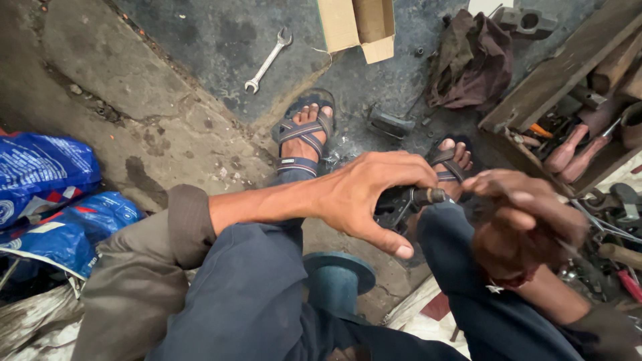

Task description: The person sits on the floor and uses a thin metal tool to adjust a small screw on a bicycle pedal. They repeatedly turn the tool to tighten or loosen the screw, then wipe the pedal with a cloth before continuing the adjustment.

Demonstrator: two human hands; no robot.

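1. Gripping a dark metal part (401, 204), my left hand (371, 194) wraps it over my knees.
2. Its short shaft end (431, 196) points right, toward my right hand (525, 220), just beside it; that hand is blurred, so I cannot tell its grip.
3. A spanner (267, 60) lies well ahead on the floor (167, 120).

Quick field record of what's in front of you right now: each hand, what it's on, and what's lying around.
left hand: gripping a dark metal part with a stub end
right hand: blurred, at the stub end; grip unclear
floor: wrench, cardboard box, dark rag
right side: wooden tool tray
left side: blue bags
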